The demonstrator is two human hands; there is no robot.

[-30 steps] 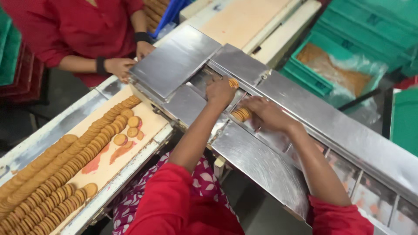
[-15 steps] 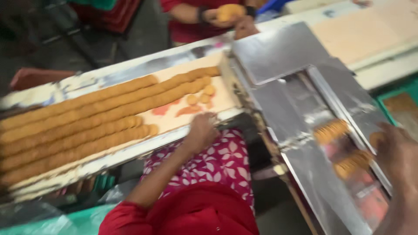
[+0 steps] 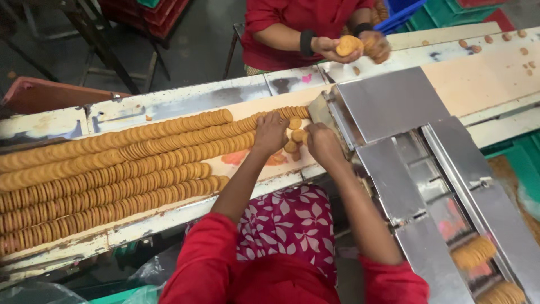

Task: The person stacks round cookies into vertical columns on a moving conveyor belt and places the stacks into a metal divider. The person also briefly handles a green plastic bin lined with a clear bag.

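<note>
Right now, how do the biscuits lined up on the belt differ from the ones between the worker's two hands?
The belt rows stand on edge, packed into long lines; the loose biscuits lie flat and scattered. The rows sit untouched, left of the left hand; the loose ones lie between it and the right hand. Both are round and golden brown.

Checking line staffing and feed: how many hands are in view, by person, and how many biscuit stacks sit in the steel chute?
Camera wearer's bare hands: 2
Co-worker's hands: 2
Round tan biscuit stacks in steel chute: 2
Total: 6
</note>
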